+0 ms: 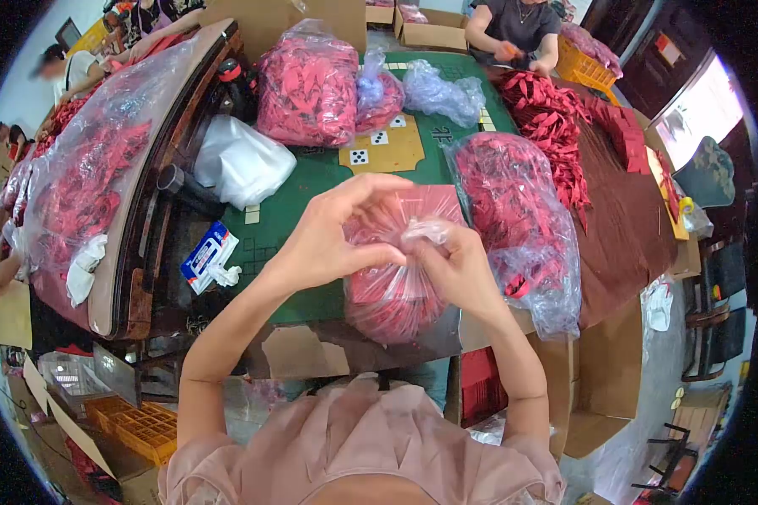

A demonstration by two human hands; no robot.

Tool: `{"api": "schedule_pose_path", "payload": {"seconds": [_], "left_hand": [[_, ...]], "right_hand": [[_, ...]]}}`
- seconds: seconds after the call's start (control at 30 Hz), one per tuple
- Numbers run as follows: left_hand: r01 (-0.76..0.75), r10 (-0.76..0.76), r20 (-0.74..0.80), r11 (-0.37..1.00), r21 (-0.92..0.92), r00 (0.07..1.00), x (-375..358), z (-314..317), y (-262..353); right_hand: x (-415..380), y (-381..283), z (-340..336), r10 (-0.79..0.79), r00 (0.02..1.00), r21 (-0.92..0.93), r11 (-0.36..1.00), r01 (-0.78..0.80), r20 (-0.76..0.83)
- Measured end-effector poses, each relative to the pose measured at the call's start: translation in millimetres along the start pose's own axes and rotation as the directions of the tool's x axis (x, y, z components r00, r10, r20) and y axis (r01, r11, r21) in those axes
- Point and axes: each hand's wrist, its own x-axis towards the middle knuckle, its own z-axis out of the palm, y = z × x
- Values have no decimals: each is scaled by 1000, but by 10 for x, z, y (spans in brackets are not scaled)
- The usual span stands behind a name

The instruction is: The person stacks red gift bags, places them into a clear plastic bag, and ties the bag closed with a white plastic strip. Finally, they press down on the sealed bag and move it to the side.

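Observation:
A clear plastic bag (pixel 392 307) packed with red pieces rests at the near edge of the green table, its neck gathered at the top. My right hand (pixel 456 268) is closed around the gathered neck, fingers pinched on the plastic. My left hand (pixel 337 225) is just left of the neck, thumb and fingers curved apart with a gap between them. Behind the bag lies a flat red sheet or packet (pixel 434 200), partly covered by my hands and the bag.
More bags of red pieces stand on the green table (pixel 312 290): a large one (pixel 307 88) behind, a long one (pixel 514 206) at right. A white plastic bag (pixel 242 160) and tissue pack (pixel 208 257) lie left. A co-worker (pixel 514 38) handles red strips (pixel 547 126) at the far right.

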Motion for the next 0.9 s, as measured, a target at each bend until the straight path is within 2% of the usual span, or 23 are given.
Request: {"api": "schedule_pose_path", "payload": {"seconds": [0.07, 0.13, 0.2, 0.27, 0.33, 0.37, 0.43, 0.47, 0.57, 0.6, 0.63, 0.7, 0.77, 0.83, 0.9], "left_hand": [[103, -101, 77, 994, -27, 992, -17, 15, -101], [134, -134, 77, 991, 10, 988, -10, 69, -117], [248, -253, 94, 967, 65, 963, 7, 82, -89], [222, -224, 49, 975, 28, 973, -5, 165, -122], [202, -201, -25, 970, 132, 979, -26, 205, -140], [90, -97, 9, 952, 293, 995, -26, 195, -128], [91, -91, -15, 961, 261, 996, -52, 233, -123], [93, -85, -42, 969, 230, 995, -57, 246, -122], [118, -110, -51, 970, 214, 993, -67, 219, -102], [107, -98, -50, 969, 225, 994, -66, 214, -108], [106, -97, -51, 969, 223, 994, -68, 217, -114], [96, -84, -65, 974, 207, 994, -66, 238, -129], [82, -71, -59, 977, 197, 996, -58, 251, -139], [71, -61, -57, 980, 189, 997, -61, 251, -139], [77, -68, -52, 978, 196, 996, -72, 241, -130]], "right_hand": [[0, 10, 5, 11, 1000, 46, 999, -11, 1], [4, 20, 13, 18, 1000, 91, 996, -19, 10], [-11, 36, -1, 12, 1000, 74, 997, -13, 11], [-38, -2, -18, 16, 1000, 60, 998, -17, 26], [-47, -67, -43, -47, 998, 32, 998, 46, 38], [-60, -120, -57, -44, 998, 31, 999, 43, 38], [-83, -205, -75, 96, 995, 161, 983, -91, -19], [-112, -184, -116, 191, 982, 172, 967, -190, 12], [-201, -220, -213, 198, 979, 151, 968, -201, 35], [-226, -101, -221, 89, 995, 111, 990, -84, -34], [-228, -95, -266, 89, 996, 110, 990, -84, -33], [-231, -89, -344, -88, 994, -174, 982, 76, -64], [-242, -172, -334, -33, 998, -181, 983, 22, -59], [-232, -236, -292, -97, 995, -468, 880, 86, 0], [-212, -277, -275, -133, 990, -531, 837, 135, 42]]}}
